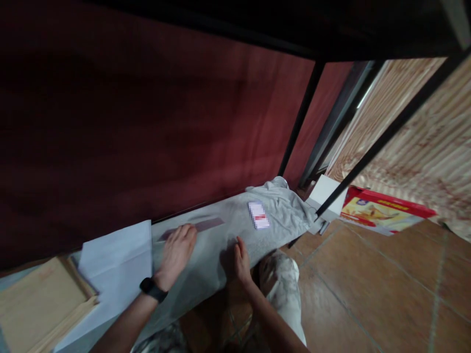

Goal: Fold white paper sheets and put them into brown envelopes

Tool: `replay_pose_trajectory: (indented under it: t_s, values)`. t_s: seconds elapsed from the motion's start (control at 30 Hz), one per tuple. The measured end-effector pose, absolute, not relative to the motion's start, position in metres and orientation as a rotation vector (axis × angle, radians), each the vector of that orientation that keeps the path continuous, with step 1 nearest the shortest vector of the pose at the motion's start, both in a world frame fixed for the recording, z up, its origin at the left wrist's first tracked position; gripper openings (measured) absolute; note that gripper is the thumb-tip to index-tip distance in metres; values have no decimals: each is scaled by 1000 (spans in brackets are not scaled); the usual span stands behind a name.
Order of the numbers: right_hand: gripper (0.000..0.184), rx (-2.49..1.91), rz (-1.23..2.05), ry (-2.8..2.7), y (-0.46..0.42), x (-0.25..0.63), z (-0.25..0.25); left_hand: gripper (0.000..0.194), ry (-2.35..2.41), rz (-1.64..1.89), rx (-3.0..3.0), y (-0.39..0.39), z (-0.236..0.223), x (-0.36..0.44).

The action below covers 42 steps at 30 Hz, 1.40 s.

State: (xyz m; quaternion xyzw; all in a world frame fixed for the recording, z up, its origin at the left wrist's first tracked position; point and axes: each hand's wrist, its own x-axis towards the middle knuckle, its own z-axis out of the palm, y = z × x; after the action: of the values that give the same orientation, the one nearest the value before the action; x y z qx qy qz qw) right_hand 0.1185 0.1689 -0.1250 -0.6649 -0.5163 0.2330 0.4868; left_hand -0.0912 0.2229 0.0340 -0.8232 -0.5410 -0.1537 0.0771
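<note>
A grey garment (221,235) lies spread along a low shelf. My left hand (177,254), with a black watch on the wrist, rests flat on the cloth with its fingers stretched out, touching a dark flat strip (206,225) on the fabric. My right hand (236,262) presses on the cloth near the shelf's front edge, fingers extended. A small white and red tag (259,214) lies on the garment further right.
White paper (117,252) and a stack of brown envelopes (40,299) lie left of the garment. A dark red panel backs the shelf, with black metal frame posts (301,115). A red box (382,210) and a white board (327,191) stand on the tiled floor.
</note>
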Motion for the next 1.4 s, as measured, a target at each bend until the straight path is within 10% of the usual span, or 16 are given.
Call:
replay_pose_trajectory:
  t_s: [0.27, 1.4]
  values:
    - [49, -1546, 528, -1462, 144, 126, -113, 45, -1662, -191, -2653, 141, -79, -82]
    - [51, -1701, 226, -2026, 208, 73, -113, 56, -1940, -366, -2355, 197, -115, -94]
